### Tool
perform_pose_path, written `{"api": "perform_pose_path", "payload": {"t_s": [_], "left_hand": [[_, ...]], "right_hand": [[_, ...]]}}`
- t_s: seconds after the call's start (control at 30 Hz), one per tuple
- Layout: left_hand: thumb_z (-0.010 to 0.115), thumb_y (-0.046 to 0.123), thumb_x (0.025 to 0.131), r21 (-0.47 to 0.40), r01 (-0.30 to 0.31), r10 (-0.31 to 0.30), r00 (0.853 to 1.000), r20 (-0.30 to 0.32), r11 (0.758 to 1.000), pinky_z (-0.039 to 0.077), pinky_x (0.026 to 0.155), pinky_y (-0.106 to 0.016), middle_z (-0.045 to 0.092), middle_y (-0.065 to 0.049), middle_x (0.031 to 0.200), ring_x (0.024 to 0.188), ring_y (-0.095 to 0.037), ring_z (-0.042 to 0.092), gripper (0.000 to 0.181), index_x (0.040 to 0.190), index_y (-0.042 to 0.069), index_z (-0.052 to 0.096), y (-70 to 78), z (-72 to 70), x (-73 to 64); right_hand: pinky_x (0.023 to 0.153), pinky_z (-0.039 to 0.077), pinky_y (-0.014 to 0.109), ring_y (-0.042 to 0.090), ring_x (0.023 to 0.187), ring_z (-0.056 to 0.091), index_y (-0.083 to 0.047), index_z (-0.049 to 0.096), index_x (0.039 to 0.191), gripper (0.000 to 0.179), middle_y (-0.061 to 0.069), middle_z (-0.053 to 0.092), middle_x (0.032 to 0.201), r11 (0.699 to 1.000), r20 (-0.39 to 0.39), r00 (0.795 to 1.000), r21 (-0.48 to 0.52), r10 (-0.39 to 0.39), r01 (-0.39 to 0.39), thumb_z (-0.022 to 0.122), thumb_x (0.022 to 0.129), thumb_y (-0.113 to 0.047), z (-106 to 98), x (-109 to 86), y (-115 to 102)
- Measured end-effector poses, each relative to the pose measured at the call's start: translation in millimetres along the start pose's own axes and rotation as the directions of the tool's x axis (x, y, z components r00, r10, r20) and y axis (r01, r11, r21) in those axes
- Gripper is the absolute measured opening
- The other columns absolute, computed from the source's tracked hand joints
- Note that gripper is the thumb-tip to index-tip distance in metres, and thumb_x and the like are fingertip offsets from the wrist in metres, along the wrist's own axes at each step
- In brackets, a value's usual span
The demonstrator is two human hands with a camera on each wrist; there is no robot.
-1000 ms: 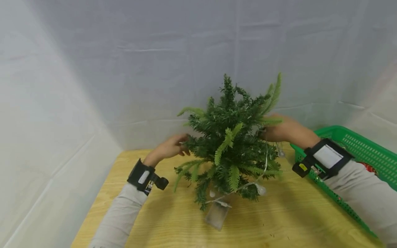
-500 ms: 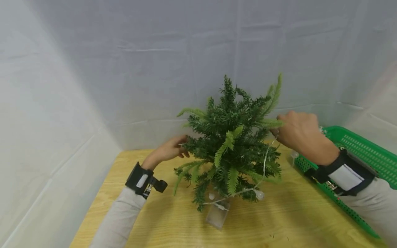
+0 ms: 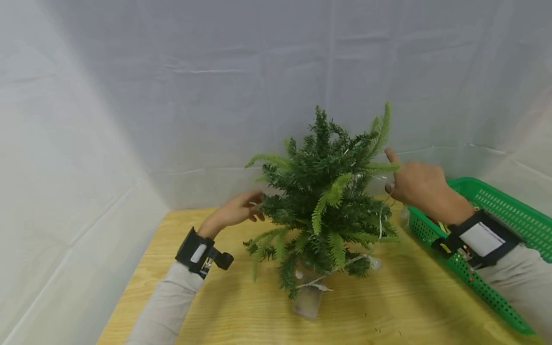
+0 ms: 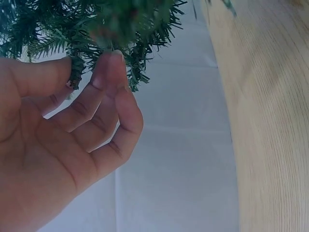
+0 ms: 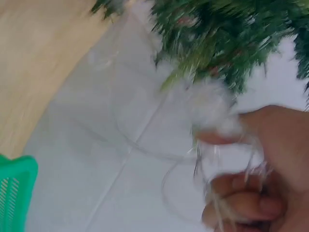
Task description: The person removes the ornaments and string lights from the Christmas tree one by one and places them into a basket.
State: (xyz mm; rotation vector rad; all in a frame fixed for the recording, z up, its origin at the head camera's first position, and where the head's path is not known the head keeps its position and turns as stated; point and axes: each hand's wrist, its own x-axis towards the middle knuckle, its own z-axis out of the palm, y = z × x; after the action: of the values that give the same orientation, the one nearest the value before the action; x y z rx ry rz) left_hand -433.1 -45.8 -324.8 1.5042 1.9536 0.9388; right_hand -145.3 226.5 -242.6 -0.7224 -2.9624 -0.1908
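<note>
A small artificial Christmas tree (image 3: 302, 175) with dark and light green branches stands at mid-table on a pale block-like base (image 3: 307, 305). A clear-wired string of lights (image 3: 381, 225) hangs on its right side and crosses its lower front, with a clear bulb (image 3: 375, 263). My left hand (image 3: 235, 209) is at the tree's left; in the left wrist view its thumb and curled fingers hold a branch tip (image 4: 76, 72). To the right of the tree, my right hand (image 3: 424, 184) grips the light string with curled fingers, one finger raised. The right wrist view is blurred there.
A green perforated basket (image 3: 509, 206) stands at the table's right, under the right forearm, with some red items partly hidden inside. White sheeting (image 3: 207, 96) walls the back and sides. The wooden table (image 3: 241, 306) extends in front of the tree.
My right hand has come out from behind the tree to its right, drawing the wire along, and one finger has lifted. The tree has shifted slightly right; the left hand stays put.
</note>
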Motion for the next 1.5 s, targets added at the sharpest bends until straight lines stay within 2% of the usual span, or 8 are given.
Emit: {"api": "perform_pose_path", "payload": {"t_s": [0.1, 0.23, 0.37, 0.73, 0.93, 1.13, 1.3, 1.5], "left_hand": [[0.036, 0.0, 0.102, 0.001, 0.004, -0.004, 1.0, 0.004, 1.0, 0.054, 0.088, -0.041, 0.035, -0.038, 0.14, 0.102, -0.038, 0.064, 0.051, 0.149, -0.01, 0.017, 0.4, 1.1, 0.1], [0.035, -0.001, 0.102, 0.001, 0.009, -0.009, 1.0, 0.005, 1.0, 0.054, 0.089, -0.041, 0.034, -0.038, 0.141, 0.102, -0.039, 0.063, 0.052, 0.149, -0.011, 0.016, 0.5, 0.8, -0.2], [0.034, -0.003, 0.101, -0.001, 0.014, -0.014, 1.0, -0.001, 1.0, 0.054, 0.088, -0.041, 0.033, -0.039, 0.141, 0.102, -0.04, 0.063, 0.052, 0.149, -0.012, 0.014, 0.3, -0.5, -0.3], [0.036, -0.002, 0.1, 0.016, 0.013, -0.013, 1.0, -0.01, 1.0, 0.055, 0.086, -0.04, 0.033, -0.038, 0.142, 0.102, -0.039, 0.064, 0.054, 0.148, -0.012, 0.016, -5.2, 0.5, -0.4], [0.038, 0.0, 0.1, 0.013, 0.004, -0.004, 1.0, 0.002, 1.0, 0.054, 0.087, -0.04, 0.028, -0.037, 0.146, 0.103, -0.039, 0.063, 0.053, 0.147, -0.014, 0.019, -6.1, 0.8, -0.8], [0.038, 0.001, 0.102, 0.001, -0.012, 0.012, 1.0, 0.009, 1.0, 0.054, 0.087, -0.041, 0.032, -0.04, 0.141, 0.102, -0.039, 0.063, 0.054, 0.148, -0.014, 0.013, -6.7, 1.3, -0.1], [0.038, 0.001, 0.102, -0.003, -0.027, 0.027, 0.999, 0.019, 1.0, 0.055, 0.086, -0.04, 0.036, -0.041, 0.139, 0.101, -0.039, 0.064, 0.055, 0.148, -0.014, 0.012, -6.5, 4.4, -2.0], [0.04, 0.005, 0.102, 0.001, -0.044, 0.044, 0.999, 0.012, 0.999, 0.054, 0.087, -0.039, 0.037, -0.037, 0.14, 0.102, -0.037, 0.063, 0.051, 0.147, -0.012, 0.022, -4.0, 5.7, -6.7]], "right_hand": [[0.042, 0.02, 0.023, 0.008, 0.041, 0.023, 0.0, 0.066, 0.115, 0.048, -0.003, 0.03, 0.043, 0.998, 0.0, 1.0, 0.059, -0.002, 0.002, 0.055, 0.096, -0.043, 4, 5.2, 6], [0.042, 0.019, 0.023, 0.008, 0.041, 0.019, -0.006, 0.07, 0.077, 0.045, -0.006, 0.022, 0.043, 0.997, -0.056, 0.997, 0.033, -0.061, 0.063, 0.057, 0.095, -0.044, 10, 7.9, 9], [0.042, 0.015, 0.023, 0.008, 0.04, 0.016, -0.007, 0.073, 0.098, 0.033, -0.006, 0.019, 0.042, 0.988, -0.195, 0.971, -0.095, -0.136, 0.12, 0.064, 0.092, -0.039, 16, 12.1, 6], [0.042, 0.023, 0.026, 0.013, 0.041, 0.032, -0.011, 0.062, 0.07, 0.021, 0.002, 0.037, 0.05, 0.972, -0.229, 0.954, -0.177, -0.193, 0.155, 0.07, 0.088, -0.02, 21, 27.8, -3], [0.04, 0.031, 0.026, 0.016, 0.047, 0.05, 0.0, 0.065, 0.117, 0.03, 0.024, 0.068, 0.09, 0.991, -0.101, 0.986, 0.005, -0.134, 0.136, 0.065, 0.09, -0.012, 4, 29.1, 6], [0.044, 0.02, 0.025, 0.013, 0.045, 0.028, 0.006, 0.059, 0.126, 0.035, 0.022, 0.064, 0.079, 0.977, -0.101, 0.995, 0.214, 0.008, 0.014, 0.048, 0.096, -0.009, -10, 23.3, 14], [0.047, 0.022, 0.027, 0.015, 0.049, 0.027, 0.006, 0.062, 0.117, 0.034, 0.026, 0.063, 0.084, 0.956, -0.202, 0.979, 0.277, -0.041, 0.097, 0.039, 0.094, -0.005, -5, 7.1, 18], [0.054, 0.039, 0.039, 0.035, 0.065, 0.051, 0.003, 0.055, 0.13, 0.041, 0.025, 0.058, 0.086, 0.864, -0.202, 0.978, 0.481, -0.058, 0.151, 0.03, 0.106, -0.02, -11, -26.6, 23]]}}
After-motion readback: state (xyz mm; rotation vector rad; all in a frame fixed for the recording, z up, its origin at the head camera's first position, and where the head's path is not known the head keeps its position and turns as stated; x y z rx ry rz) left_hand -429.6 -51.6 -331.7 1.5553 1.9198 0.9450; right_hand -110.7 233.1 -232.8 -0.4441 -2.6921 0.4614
